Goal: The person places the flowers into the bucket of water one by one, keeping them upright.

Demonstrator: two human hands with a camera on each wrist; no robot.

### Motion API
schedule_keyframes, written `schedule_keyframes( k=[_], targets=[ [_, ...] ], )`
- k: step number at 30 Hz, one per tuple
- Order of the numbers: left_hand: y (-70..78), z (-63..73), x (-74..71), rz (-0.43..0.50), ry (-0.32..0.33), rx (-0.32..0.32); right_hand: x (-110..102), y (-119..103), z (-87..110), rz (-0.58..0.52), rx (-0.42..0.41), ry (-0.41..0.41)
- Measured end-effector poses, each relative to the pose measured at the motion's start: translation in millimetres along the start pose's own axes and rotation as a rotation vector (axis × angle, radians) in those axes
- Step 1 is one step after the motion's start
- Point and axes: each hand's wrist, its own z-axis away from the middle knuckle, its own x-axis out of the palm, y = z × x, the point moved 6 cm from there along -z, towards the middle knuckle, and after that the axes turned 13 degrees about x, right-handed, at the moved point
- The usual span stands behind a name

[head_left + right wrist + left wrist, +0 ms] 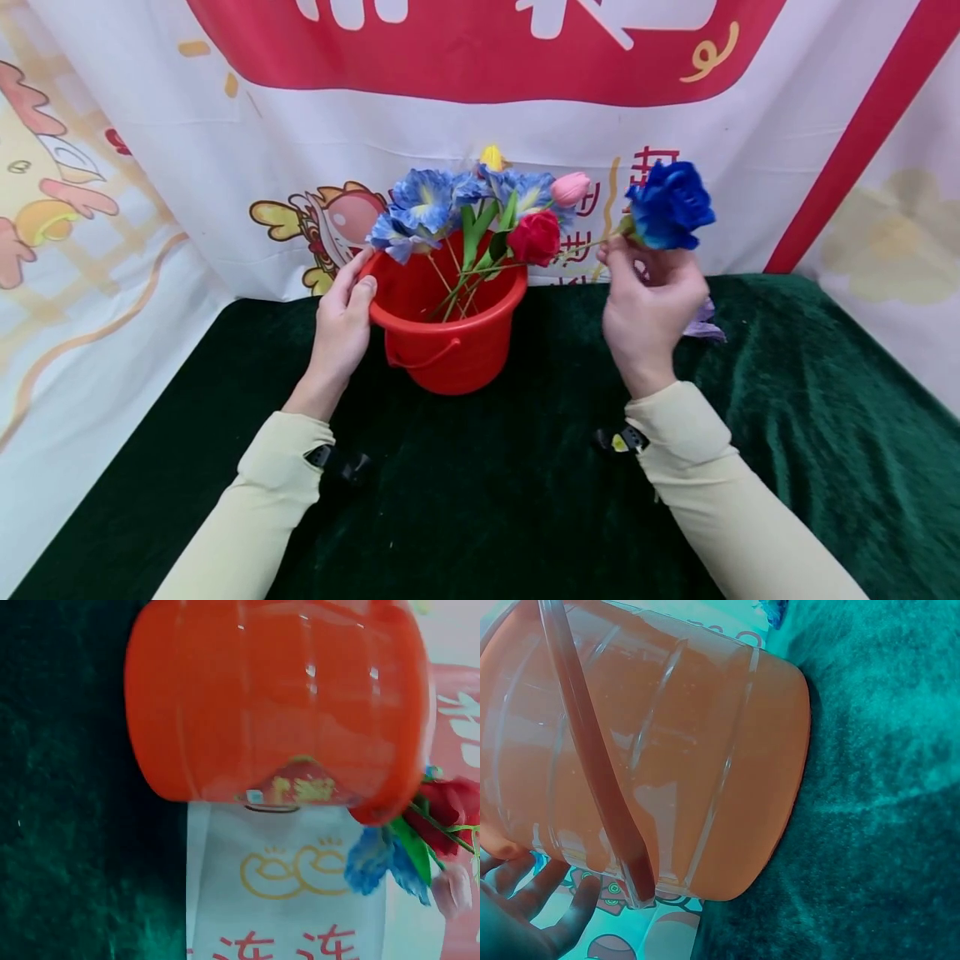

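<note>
A red plastic bucket (457, 354) stands upright on the dark green cloth. My left hand (343, 321) grips its rim at the left side, and the fingers (577, 915) show beside its wall in the left wrist view. Inside lean artificial flowers: light blue ones (423, 204), a red rose (535, 237), a pink tulip (570, 189) and a yellow bloom (492, 157) at the back. Right of the bucket, my right hand (651, 312) pinches the stem of a dark blue rose (671, 204) just below its bloom. That thin green stem runs left over the rim.
A purple flower (705, 323) lies on the green cloth (810, 400) behind my right hand, partly hidden by it. A printed white and red backdrop (480, 125) hangs right behind the bucket. The bucket's handle (427, 360) hangs down in front.
</note>
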Motion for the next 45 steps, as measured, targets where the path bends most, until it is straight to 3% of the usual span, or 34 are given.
schedule_keyframes(
  k=[7, 10, 15, 20, 23, 27, 31, 36, 42, 45],
  targets=[
    [-0.5, -1.4, -1.6, -0.012, 0.009, -0.007, 26, 17, 21.3, 0.183, -0.031, -0.096],
    [-0.4, -1.7, -2.2, -0.023, 0.013, -0.01, 35, 27, 32.5, 0.274, 0.032, -0.134],
    [-0.1, -1.0, -3.1, -0.023, 0.018, -0.011, 43, 40, 43.3, 0.371, 0.208, -0.216],
    [0.9, -1.0, -1.7, -0.024, 0.019, -0.01, 38, 46, 36.4, 0.435, 0.337, -0.298],
    [1.1, -1.1, -1.5, -0.025, 0.019, -0.009, 30, 48, 28.6, 0.507, 0.376, -0.389],
    [1.0, -0.9, -1.8, -0.028, 0.022, -0.006, 15, 45, 15.0, 0.66, 0.325, -0.478],
    [1.1, -0.7, -1.7, -0.03, 0.026, -0.003, -10, 39, -3.5, 0.72, 0.342, -0.425],
    [1.4, -0.8, -1.0, -0.026, 0.023, -0.002, -51, 34, -29.9, 0.662, 0.463, -0.295],
    [1.7, -0.8, -1.8, -0.032, 0.029, -0.005, -94, 41, -54.9, 0.5, 0.643, -0.166],
    [1.5, -0.7, -1.4, -0.029, 0.028, -0.011, -111, 51, -60.8, 0.536, 0.724, -0.145]
  ],
)
